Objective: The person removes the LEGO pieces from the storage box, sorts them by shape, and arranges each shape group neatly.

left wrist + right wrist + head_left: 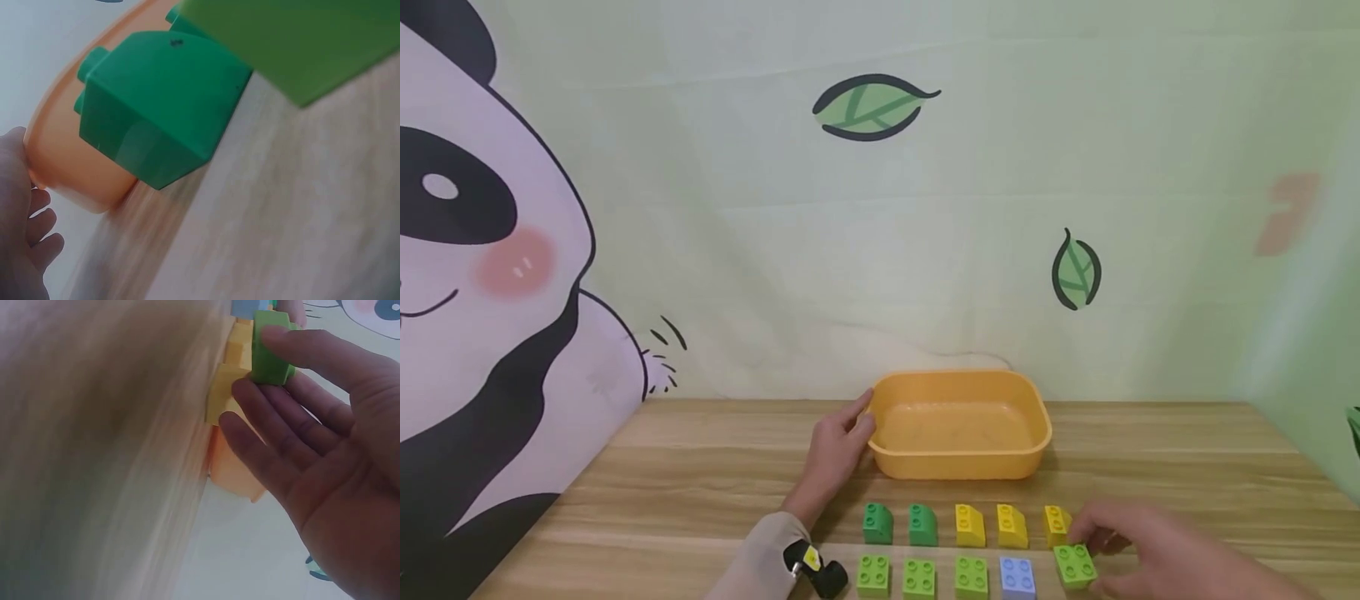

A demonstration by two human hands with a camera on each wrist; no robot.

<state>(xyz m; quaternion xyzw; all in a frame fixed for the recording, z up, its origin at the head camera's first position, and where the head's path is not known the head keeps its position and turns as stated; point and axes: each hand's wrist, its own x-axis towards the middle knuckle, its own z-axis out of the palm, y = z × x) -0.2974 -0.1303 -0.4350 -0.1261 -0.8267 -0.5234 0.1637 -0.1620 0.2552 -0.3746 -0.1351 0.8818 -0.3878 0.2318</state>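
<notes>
At the left end of an orange plastic tub point(962, 465), my left hand point(837, 446) touches the outer wall near the rim, its fingers slightly bent. My right hand point(1150, 542) pinches a light green toy building brick point(1076, 567) between thumb and fingers, at the right end of two rows of bricks. In the right wrist view the thumb lies across this brick point(270, 359), while the lower fingers spread beside a yellow brick point(225, 394). Nearest that hand in the head view is a yellow sloped brick point(1056, 524), partly hidden by the fingers.
The back row holds two dark green curved bricks point(877, 523) and more yellow sloped bricks point(969, 526). In front stand three light green bricks point(919, 578) and a blue brick point(1017, 577). Behind the wooden table point(715, 467) hangs a printed cloth point(737, 208).
</notes>
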